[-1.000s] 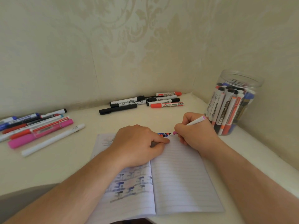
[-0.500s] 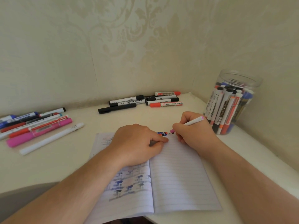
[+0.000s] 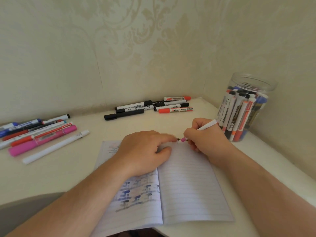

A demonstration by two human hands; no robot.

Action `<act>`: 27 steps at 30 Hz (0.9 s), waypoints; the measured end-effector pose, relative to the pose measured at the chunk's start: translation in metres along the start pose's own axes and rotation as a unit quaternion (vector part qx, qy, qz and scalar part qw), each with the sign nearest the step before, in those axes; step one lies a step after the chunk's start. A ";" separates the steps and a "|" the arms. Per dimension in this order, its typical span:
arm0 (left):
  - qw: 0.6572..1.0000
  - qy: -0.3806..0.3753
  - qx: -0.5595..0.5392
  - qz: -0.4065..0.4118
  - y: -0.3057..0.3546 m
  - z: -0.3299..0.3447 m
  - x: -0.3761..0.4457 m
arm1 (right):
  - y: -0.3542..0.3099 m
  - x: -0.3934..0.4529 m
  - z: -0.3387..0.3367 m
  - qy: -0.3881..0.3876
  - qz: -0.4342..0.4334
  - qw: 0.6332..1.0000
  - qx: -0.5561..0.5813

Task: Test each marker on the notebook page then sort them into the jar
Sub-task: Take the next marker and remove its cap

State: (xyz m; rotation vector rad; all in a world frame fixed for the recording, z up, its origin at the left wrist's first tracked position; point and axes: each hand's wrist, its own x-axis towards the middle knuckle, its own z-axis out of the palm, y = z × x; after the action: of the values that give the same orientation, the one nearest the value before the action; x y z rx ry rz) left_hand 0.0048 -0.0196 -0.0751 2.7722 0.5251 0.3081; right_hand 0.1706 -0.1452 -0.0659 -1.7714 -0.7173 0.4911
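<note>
Right hand (image 3: 207,140) grips white marker (image 3: 205,127), pink tip at top of notebook (image 3: 188,185) on worktop (image 3: 68,168). Left hand (image 3: 143,151) loosely curled, pressing notebook, holding nothing. Jar (image 3: 244,106) right: marker label "WHITEBOARD". Loose red-capped marker (image 3: 176,109) label too small to read.

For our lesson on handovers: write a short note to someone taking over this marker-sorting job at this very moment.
Right hand grips a white marker with a pink tip, at the top of the notebook.
Left hand rests on the notebook, fingertips by the tip.
Done: the jar, far right, already holds many markers; the left page bears test marks.
Left: finish this marker and put it in the jar, then test the group at the back and the group at the left.
</note>
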 end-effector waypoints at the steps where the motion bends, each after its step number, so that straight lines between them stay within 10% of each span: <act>1: 0.999 0.018 -0.050 0.000 -0.003 0.001 0.000 | -0.001 0.000 -0.002 -0.003 0.007 0.999 0.040; 12: 0.960 0.134 -0.240 -0.046 -0.014 0.002 0.004 | -0.009 -0.007 -0.022 -0.161 0.015 0.962 0.220; 27: 0.962 0.164 -0.209 -0.058 -0.012 0.001 0.002 | -0.003 -0.009 -0.009 -0.100 -0.068 0.989 0.085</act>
State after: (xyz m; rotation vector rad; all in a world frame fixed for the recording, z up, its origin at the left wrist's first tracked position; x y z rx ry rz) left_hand 0.0025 -0.0083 -0.0797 2.2818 0.6136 0.7631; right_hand 0.1687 -0.1570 -0.0606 -1.5160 -0.9034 0.6246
